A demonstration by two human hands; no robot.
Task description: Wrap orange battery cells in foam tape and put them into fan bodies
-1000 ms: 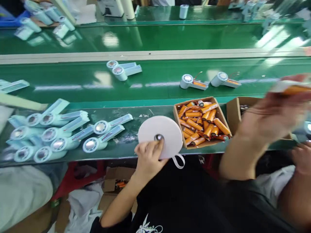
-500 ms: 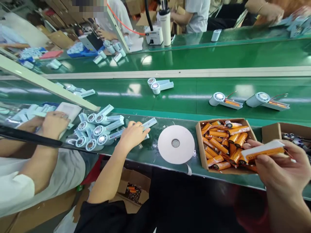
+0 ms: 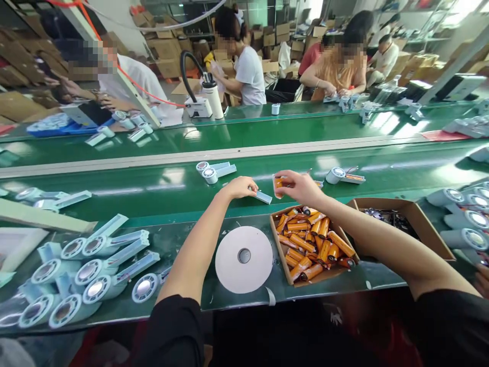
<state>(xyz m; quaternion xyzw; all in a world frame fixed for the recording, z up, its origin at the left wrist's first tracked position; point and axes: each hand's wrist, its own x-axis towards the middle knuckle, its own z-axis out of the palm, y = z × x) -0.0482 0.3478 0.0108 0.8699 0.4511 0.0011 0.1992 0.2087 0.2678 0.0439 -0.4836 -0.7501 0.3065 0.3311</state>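
Observation:
My left hand is closed on a light-blue handheld fan housing over the green belt. Its open, trough-like handle points right; the round head is hidden behind the hand. Just to the right, my right hand pinches an orange battery with a white strip along it. A small gap separates battery and handle. Below the hands lie a roll of white tape, with its loose end over the bench edge, and a cardboard box full of orange batteries.
Several fan housings crowd the bench at left. More fan housings rest on the belt. At right are a box of small dark parts and a group of fan bodies. People work across the line.
My left hand has picked up a fan housing from the left pile and carried it right, over the belt. My right hand has brought the battery leftward, close to the housing's handle.

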